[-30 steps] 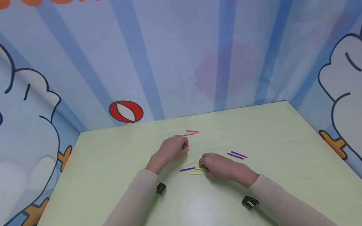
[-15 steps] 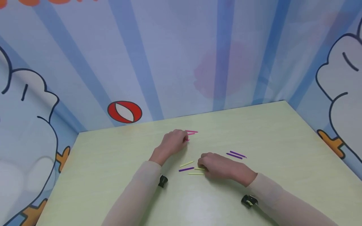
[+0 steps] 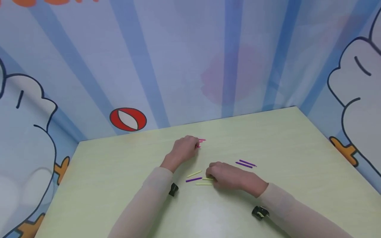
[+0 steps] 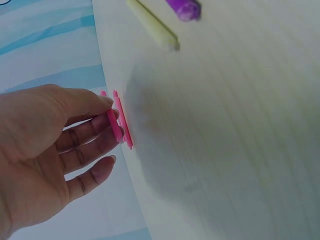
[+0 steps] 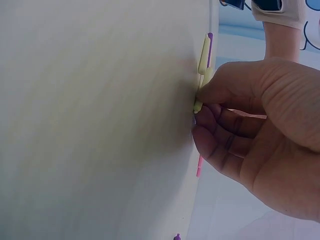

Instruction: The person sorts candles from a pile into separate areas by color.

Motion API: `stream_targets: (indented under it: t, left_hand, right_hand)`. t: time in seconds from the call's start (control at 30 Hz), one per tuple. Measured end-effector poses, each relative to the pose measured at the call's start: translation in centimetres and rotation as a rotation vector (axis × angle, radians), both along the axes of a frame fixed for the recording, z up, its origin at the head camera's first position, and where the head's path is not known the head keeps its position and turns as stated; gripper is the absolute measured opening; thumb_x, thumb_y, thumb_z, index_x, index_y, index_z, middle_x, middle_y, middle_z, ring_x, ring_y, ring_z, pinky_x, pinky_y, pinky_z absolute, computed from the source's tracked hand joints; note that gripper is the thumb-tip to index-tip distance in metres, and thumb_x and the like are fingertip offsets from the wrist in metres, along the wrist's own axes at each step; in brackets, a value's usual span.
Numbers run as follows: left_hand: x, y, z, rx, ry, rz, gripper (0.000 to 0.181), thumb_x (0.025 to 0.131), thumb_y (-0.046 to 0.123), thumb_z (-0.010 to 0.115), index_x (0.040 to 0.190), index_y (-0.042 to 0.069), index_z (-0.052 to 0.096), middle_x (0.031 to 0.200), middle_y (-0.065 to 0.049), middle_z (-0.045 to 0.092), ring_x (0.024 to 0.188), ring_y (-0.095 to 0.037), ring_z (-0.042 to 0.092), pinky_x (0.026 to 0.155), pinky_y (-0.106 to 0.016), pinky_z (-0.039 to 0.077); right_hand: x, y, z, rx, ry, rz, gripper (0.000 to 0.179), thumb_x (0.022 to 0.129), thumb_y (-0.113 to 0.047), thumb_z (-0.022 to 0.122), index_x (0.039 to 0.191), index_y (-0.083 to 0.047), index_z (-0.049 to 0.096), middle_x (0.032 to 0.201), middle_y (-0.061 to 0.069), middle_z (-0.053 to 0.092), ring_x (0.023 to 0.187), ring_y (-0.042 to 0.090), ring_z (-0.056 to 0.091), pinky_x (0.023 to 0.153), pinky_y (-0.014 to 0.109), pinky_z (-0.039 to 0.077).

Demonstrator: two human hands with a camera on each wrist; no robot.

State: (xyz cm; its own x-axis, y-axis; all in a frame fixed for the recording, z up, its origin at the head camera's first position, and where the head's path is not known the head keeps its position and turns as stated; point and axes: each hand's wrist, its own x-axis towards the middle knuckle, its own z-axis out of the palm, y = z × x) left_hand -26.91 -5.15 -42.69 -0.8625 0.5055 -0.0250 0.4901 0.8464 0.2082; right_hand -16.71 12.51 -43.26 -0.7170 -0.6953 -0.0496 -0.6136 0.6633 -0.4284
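My left hand point(image 3: 184, 148) pinches a slim pink crayon-like stick point(image 4: 115, 125) between thumb and fingertips, close beside other pink sticks point(image 4: 124, 122) lying near the far edge. In the head view that hand partly covers the pink group. My right hand point(image 3: 227, 175), nearer the middle, pinches a yellow crayon-like stick point(image 5: 198, 106) at the table surface, thumb against fingertips. Just left of it lie a slanted yellow stick point(image 3: 194, 173), a purple stick point(image 3: 194, 179) and another yellow stick point(image 3: 203, 184), whose right end is at the hand.
Two purple sticks point(image 3: 245, 164) lie side by side beyond my right hand. The pale table point(image 3: 119, 185) ends at a printed blue-striped backdrop point(image 3: 184, 66) behind and at both sides. A small black device point(image 3: 260, 212) sits at my right wrist.
My left hand has carried its pink stick away from me, up to the other pink sticks. My right hand has stayed in place on the yellow stick, while the head view shifted slightly.
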Motion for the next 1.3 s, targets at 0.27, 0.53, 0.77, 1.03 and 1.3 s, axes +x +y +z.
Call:
stream_targets:
  t: [0.27, 0.53, 0.77, 1.03, 1.3]
  left_hand:
    - [-0.7, -0.1, -0.5, -0.004, 0.015, -0.003, 0.01, 0.097, 0.012, 0.064, 0.091, 0.011, 0.071, 0.085, -0.001, 0.066, 0.074, -0.017, 0.056, 0.068, -0.037, 0.051]
    - [-1.2, -0.1, -0.7, -0.017, -0.001, 0.002, 0.012, 0.099, 0.012, 0.062, 0.095, 0.01, 0.072, 0.09, -0.003, 0.068, 0.076, -0.018, 0.058, 0.07, -0.039, 0.052]
    - [-1.4, 0.3, -0.7, -0.02, 0.0, 0.012, 0.012, 0.099, 0.014, 0.062, 0.098, 0.01, 0.073, 0.096, -0.004, 0.07, 0.082, -0.02, 0.062, 0.074, -0.04, 0.053]
    - [-1.4, 0.4, -1.1, -0.027, 0.007, 0.013, 0.013, 0.099, 0.013, 0.062, 0.098, 0.01, 0.074, 0.098, -0.005, 0.07, 0.087, -0.021, 0.063, 0.075, -0.041, 0.054]
    - [-1.5, 0.7, -1.1, -0.052, 0.022, 0.026, 0.015, 0.099, 0.012, 0.061, 0.09, 0.012, 0.072, 0.091, -0.003, 0.066, 0.083, -0.019, 0.06, 0.071, -0.04, 0.053]
  right_hand:
    - [0.0, 0.1, -0.2, 0.01, 0.007, -0.005, 0.015, 0.084, 0.006, 0.063, 0.086, -0.009, 0.067, 0.078, -0.003, 0.053, 0.072, 0.011, 0.046, 0.069, 0.026, 0.044]
    - [0.1, 0.1, -0.1, 0.008, 0.009, -0.003, 0.015, 0.084, 0.006, 0.063, 0.086, -0.009, 0.066, 0.078, -0.004, 0.052, 0.072, 0.011, 0.046, 0.069, 0.026, 0.044]
    - [0.1, 0.2, -0.1, 0.005, 0.007, -0.008, 0.015, 0.085, 0.006, 0.063, 0.087, -0.008, 0.067, 0.079, -0.004, 0.053, 0.072, 0.011, 0.047, 0.07, 0.026, 0.045]
    - [0.2, 0.1, -0.2, 0.008, 0.002, -0.016, 0.015, 0.085, 0.006, 0.063, 0.086, -0.008, 0.066, 0.079, -0.003, 0.053, 0.072, 0.011, 0.047, 0.069, 0.026, 0.044]
    - [0.3, 0.1, 0.0, 0.018, 0.0, -0.023, 0.016, 0.085, 0.005, 0.063, 0.094, -0.007, 0.07, 0.083, -0.002, 0.057, 0.075, 0.011, 0.05, 0.073, 0.027, 0.047]
